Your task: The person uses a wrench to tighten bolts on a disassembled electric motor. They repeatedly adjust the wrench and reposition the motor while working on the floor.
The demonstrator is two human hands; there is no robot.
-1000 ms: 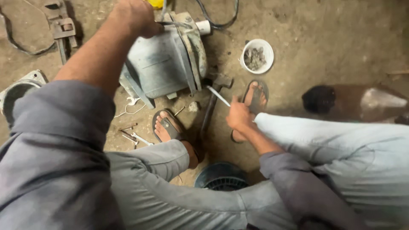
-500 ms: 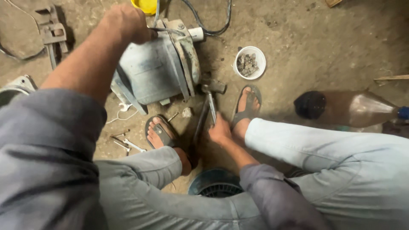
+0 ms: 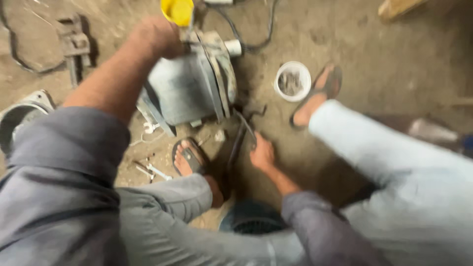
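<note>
Left hand: the left hand (image 3: 156,37) rests closed over the top far edge of the grey motor housing (image 3: 185,91), fingers curled on the metal; blur hides how tightly.
Right hand: the right hand (image 3: 262,153) is low on the floor, fingers wrapped around the end of a thin metal tool (image 3: 245,129) whose tip points up toward the base of the housing. The grip looks narrow, but blur leaves the exact finger spacing unclear.
Motor housing: it stands on the dirt floor (image 3: 354,54) directly beyond the right hand and under the left, tilted slightly. It looks like cast metal, so probably heavy, stiff and dusty rather than slippery; the upper rim, where the left hand sits, seems the steadiest place to hold.
Tool: slim and rigid, likely light; best held by the near end.
Just left of the right hand: a foot in a sandal (image 3: 189,160), with small wrenches (image 3: 152,171) beside it.
Right of the right hand: a white bowl (image 3: 292,81) of small parts, near the other sandalled foot (image 3: 318,96).
Beyond the left hand: a yellow cap (image 3: 177,11) and a dark cable (image 3: 256,29).
Nearest the body: a round dark fan cover (image 3: 251,225).
</note>
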